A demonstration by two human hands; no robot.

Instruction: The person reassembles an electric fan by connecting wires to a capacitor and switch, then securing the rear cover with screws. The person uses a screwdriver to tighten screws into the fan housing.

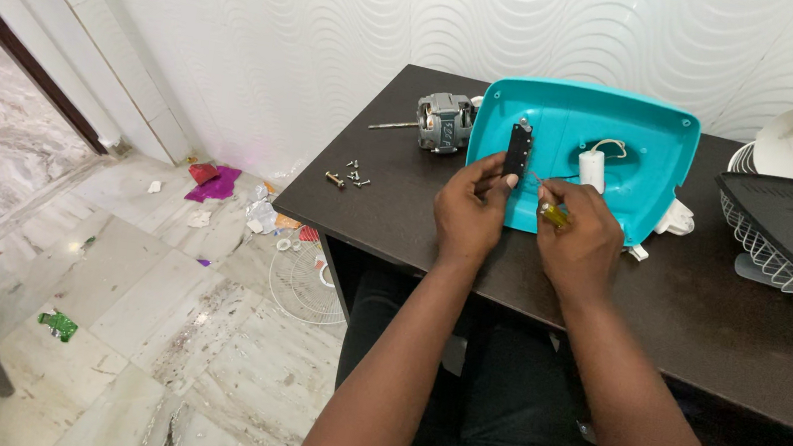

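Pinching a black switch block (pixel 518 153) on the turquoise housing (pixel 649 133), left hand (pixel 472 209); right hand (pixel 576 237) grips a screwdriver (pixel 551 210).

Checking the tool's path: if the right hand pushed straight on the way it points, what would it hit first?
Likely the black switch block, held by the left hand. The right hand aims its screwdriver up-left at it, over the teal housing; depth is unclear.

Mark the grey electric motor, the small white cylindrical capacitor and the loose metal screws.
grey electric motor (pixel 444 122), head view, middle of its housing.
small white cylindrical capacitor (pixel 591 170), head view, its side wall.
loose metal screws (pixel 350 177), head view, middle of the cluster.
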